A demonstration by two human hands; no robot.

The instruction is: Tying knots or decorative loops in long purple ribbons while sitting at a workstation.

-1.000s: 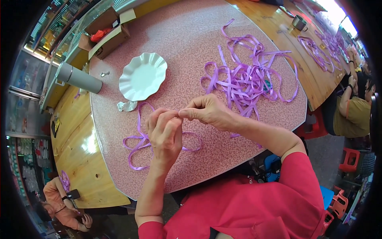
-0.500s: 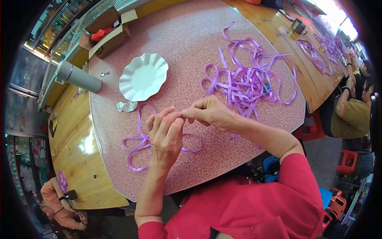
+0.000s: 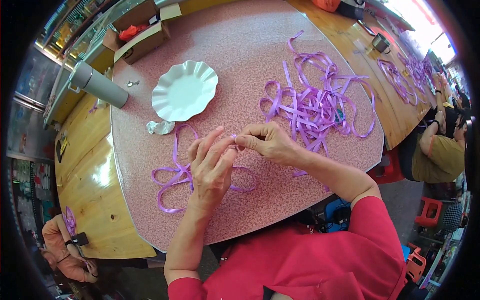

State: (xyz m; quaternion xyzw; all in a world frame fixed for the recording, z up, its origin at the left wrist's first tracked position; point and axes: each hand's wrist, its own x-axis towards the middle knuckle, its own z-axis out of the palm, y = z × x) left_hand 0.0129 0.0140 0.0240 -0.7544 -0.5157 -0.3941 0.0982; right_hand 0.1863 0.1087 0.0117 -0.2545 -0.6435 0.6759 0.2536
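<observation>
My left hand [image 3: 211, 165] and my right hand [image 3: 270, 144] meet fingertip to fingertip over the middle of the pink table. Between the tips shows a small bit of purple ribbon [image 3: 234, 136], pinched by the right thumb and index finger against the left fingers. The left hand's fingers are bent, partly hiding what they hold. Beneath and beside the left hand lie loose ribbon loops [image 3: 168, 188] on the tabletop. A tangled heap of the same ribbon [image 3: 305, 107] spreads beyond my right hand, with something green partly buried in it.
A white scalloped plate [image 3: 185, 92] lies beyond my left hand, with crumpled white tissue [image 3: 160, 128] at its edge. A grey tumbler [image 3: 100, 87] and an open cardboard box [image 3: 145, 45] stand far left. A metal mug [image 3: 380, 43] stands right. Other people sit at both sides.
My fingertips have shifted slightly, and a bit of purple ribbon now shows between them. The left fingers have spread a little. The whole view has moved slightly.
</observation>
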